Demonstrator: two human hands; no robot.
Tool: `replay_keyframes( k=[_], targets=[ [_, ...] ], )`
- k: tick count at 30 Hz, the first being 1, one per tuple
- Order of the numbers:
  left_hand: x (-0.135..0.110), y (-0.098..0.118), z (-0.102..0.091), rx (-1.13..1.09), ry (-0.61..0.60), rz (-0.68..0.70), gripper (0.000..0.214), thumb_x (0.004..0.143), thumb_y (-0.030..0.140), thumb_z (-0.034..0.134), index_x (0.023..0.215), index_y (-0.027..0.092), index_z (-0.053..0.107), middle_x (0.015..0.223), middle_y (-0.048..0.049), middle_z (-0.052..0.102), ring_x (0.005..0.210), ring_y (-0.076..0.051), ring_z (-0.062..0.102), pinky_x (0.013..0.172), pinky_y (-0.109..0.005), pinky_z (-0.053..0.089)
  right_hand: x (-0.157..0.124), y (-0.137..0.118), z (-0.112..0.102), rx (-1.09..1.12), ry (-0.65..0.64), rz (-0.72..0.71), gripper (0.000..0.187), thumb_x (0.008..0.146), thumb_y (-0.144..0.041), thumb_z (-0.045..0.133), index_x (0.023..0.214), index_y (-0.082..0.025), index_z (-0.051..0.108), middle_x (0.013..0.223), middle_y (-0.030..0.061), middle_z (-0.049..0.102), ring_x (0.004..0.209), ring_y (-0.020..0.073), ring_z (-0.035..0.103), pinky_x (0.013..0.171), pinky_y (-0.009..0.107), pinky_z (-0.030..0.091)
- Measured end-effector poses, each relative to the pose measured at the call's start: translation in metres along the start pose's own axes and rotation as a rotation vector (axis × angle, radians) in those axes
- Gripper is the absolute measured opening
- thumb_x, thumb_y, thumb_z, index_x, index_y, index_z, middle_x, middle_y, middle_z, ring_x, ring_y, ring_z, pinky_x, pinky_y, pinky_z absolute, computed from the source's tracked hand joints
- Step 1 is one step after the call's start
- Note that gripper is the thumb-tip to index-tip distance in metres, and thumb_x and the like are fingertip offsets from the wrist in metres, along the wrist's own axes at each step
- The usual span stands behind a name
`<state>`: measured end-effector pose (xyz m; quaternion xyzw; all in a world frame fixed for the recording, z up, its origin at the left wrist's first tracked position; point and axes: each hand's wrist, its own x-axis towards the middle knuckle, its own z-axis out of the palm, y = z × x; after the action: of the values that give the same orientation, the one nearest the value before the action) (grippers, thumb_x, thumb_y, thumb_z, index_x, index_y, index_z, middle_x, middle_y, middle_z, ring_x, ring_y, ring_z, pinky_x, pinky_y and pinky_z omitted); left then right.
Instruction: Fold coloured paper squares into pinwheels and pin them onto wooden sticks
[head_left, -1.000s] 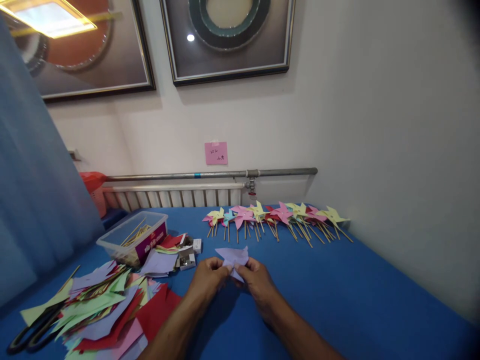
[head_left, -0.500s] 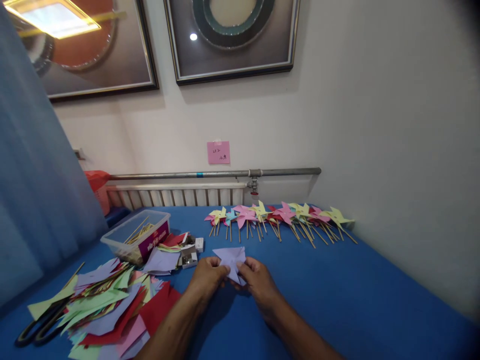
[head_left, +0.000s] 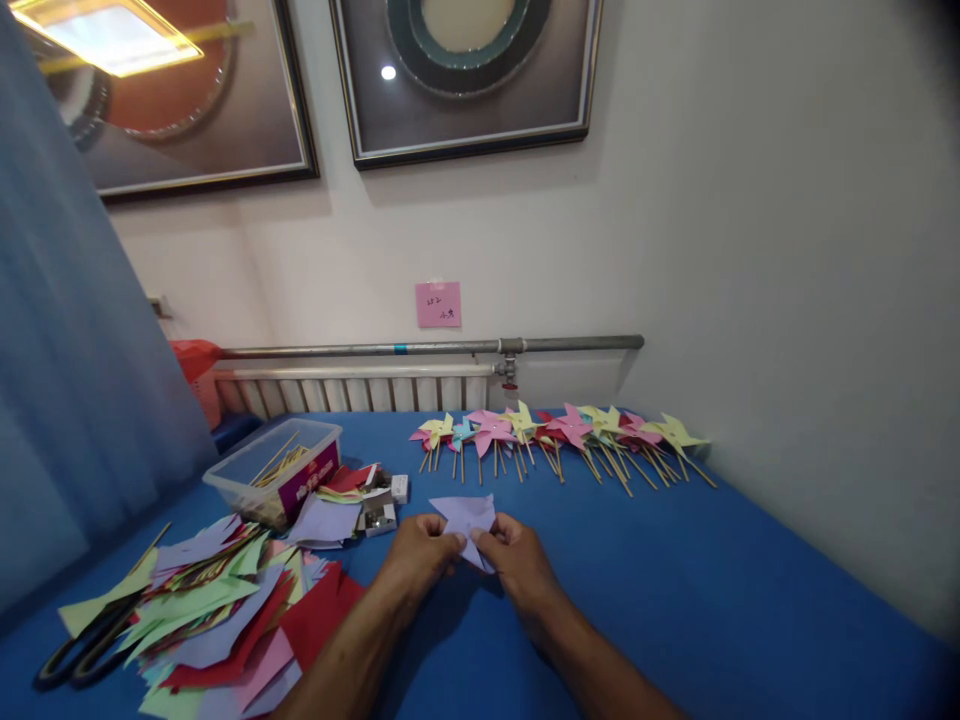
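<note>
A lilac paper pinwheel without a stick is held between both hands over the blue table. My left hand pinches its left side, thumb on top. My right hand grips the right side, its thumb pressed near the centre of the paper. The fingers underneath are mostly hidden. Just left of my hands lies a small open box of pins, beside lilac paper squares.
Finished pinwheels on sticks lie in a row at the back. A clear plastic tub holds wooden sticks. Cut coloured paper is piled at front left, next to black-handled scissors. A radiator and pipe run along the wall.
Both thumbs have shifted slightly on the paper, closer together near the pinwheel's middle. Otherwise the hands and surroundings look the same.
</note>
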<state>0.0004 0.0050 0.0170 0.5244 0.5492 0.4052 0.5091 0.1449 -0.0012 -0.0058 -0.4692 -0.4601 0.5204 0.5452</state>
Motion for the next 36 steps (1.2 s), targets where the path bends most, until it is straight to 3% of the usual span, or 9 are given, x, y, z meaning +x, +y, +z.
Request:
replay_keyframes(
  k=[11, 17, 24, 32, 36],
  targets=[
    [0.003, -0.006, -0.001, -0.015, -0.024, 0.027, 0.018, 0.070, 0.026, 0.067, 0.057, 0.020, 0.056, 0.051, -0.0001, 0.060, 0.042, -0.011, 0.046, 0.046, -0.023, 0.028, -0.001, 0.002, 0.000, 0.020, -0.063, 0.012, 0.030, 0.068, -0.041, 0.072, 0.081, -0.015, 0.066, 0.065, 0.0009, 0.067, 0.056, 0.0142, 0.058, 0.055, 0.026, 0.042],
    [0.004, -0.008, 0.002, -0.037, -0.026, 0.027, 0.020, 0.066, 0.028, 0.070, 0.056, 0.020, 0.054, 0.049, 0.0019, 0.057, 0.042, -0.010, 0.045, 0.046, -0.023, 0.028, -0.001, 0.002, 0.001, -0.013, -0.051, 0.005, 0.024, 0.068, -0.032, 0.069, 0.083, -0.014, 0.070, 0.066, 0.0007, 0.068, 0.055, 0.0126, 0.055, 0.054, 0.024, 0.039],
    [-0.001, 0.001, -0.005, -0.150, -0.047, -0.016, 0.040, 0.068, 0.055, 0.072, 0.058, 0.020, 0.054, 0.047, 0.0010, 0.055, 0.042, -0.012, 0.046, 0.046, -0.025, 0.031, 0.001, 0.002, -0.002, -0.007, 0.022, 0.027, 0.020, 0.069, -0.036, 0.070, 0.079, -0.018, 0.068, 0.062, -0.0011, 0.065, 0.054, 0.0144, 0.056, 0.055, 0.026, 0.045],
    [-0.004, 0.009, -0.010, -0.064, -0.050, -0.012, 0.033, 0.072, 0.047, 0.072, 0.060, 0.019, 0.059, 0.048, 0.0002, 0.058, 0.042, -0.011, 0.044, 0.048, -0.025, 0.029, 0.000, -0.001, -0.001, 0.000, -0.010, 0.016, 0.022, 0.071, -0.037, 0.069, 0.077, -0.016, 0.066, 0.056, -0.0020, 0.061, 0.049, 0.0119, 0.053, 0.049, 0.024, 0.040],
    [-0.001, 0.006, -0.008, -0.048, 0.016, -0.024, 0.025, 0.072, 0.037, 0.072, 0.060, 0.020, 0.061, 0.048, 0.0011, 0.057, 0.043, -0.011, 0.045, 0.048, -0.024, 0.029, -0.002, -0.004, 0.000, 0.032, -0.018, 0.038, 0.023, 0.070, -0.038, 0.072, 0.079, -0.017, 0.067, 0.061, -0.0013, 0.063, 0.053, 0.0133, 0.057, 0.054, 0.026, 0.046]
  ],
)
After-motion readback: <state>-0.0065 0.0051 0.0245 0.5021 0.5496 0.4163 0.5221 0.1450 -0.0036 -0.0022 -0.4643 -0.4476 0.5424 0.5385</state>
